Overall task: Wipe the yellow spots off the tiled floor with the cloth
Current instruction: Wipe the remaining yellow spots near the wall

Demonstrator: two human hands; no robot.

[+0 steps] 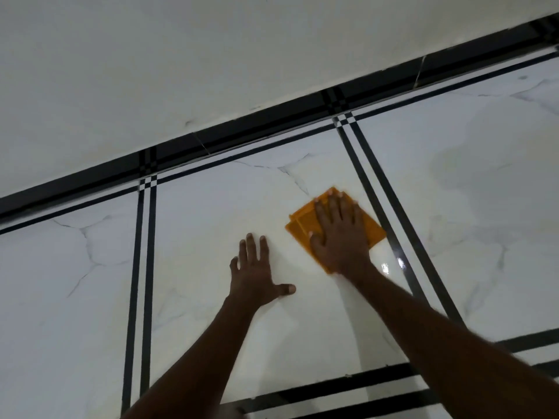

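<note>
Glossy white marble-look floor tiles (211,237) with double black border lines meet a white wall (181,55) along a black skirting strip (272,122). On the middle tile, the person's right hand (340,237) presses flat, fingers straight and spread, on a folded orange cloth (305,220), which shows beyond the fingertips and on both sides. Just beside it, the left hand (254,273) rests open on bare tile, fingers splayed.

The right hand (338,234) covers the middle of the orange cloth (305,220), hiding whatever floor (211,213) lies beneath. Both forearms are cut off by the bottom edge of the frame. No yellow spots can be made out on the pale tile.
</note>
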